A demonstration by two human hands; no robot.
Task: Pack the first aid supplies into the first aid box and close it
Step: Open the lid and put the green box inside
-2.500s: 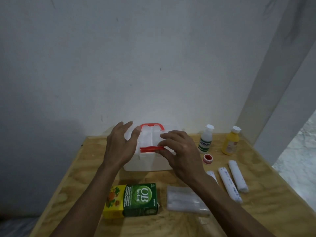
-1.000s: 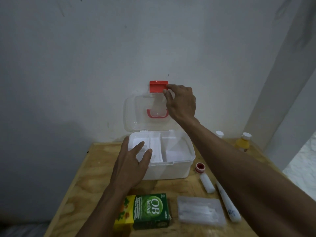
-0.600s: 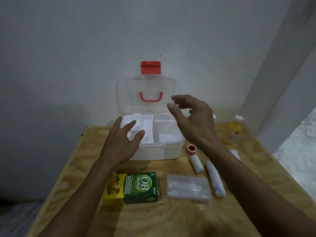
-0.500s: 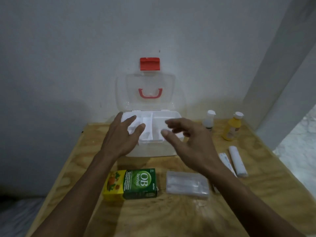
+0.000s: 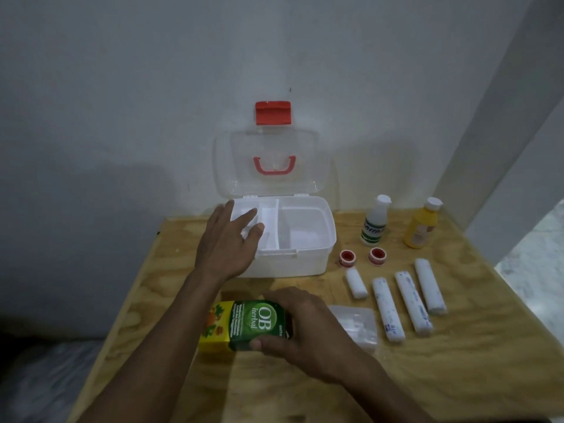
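Note:
The white first aid box stands open on the wooden table, its clear lid with red latch upright against the wall. My left hand rests flat on the box's front left rim, fingers apart. My right hand grips the right end of the green and yellow OB herbal carton, which lies in front of the box. To the right lie a clear plastic packet, several white bandage rolls, two red tape rolls, a white bottle and a yellow bottle.
The table stands against a grey wall. A white pillar rises at the back right corner. The table's left edge drops off to a dark floor, and its right edge lies beyond the bandage rolls.
The lid went from shut to fully open. My right hand let go of the lid, came down and took hold of the OB herbal carton. My left hand stayed on the box.

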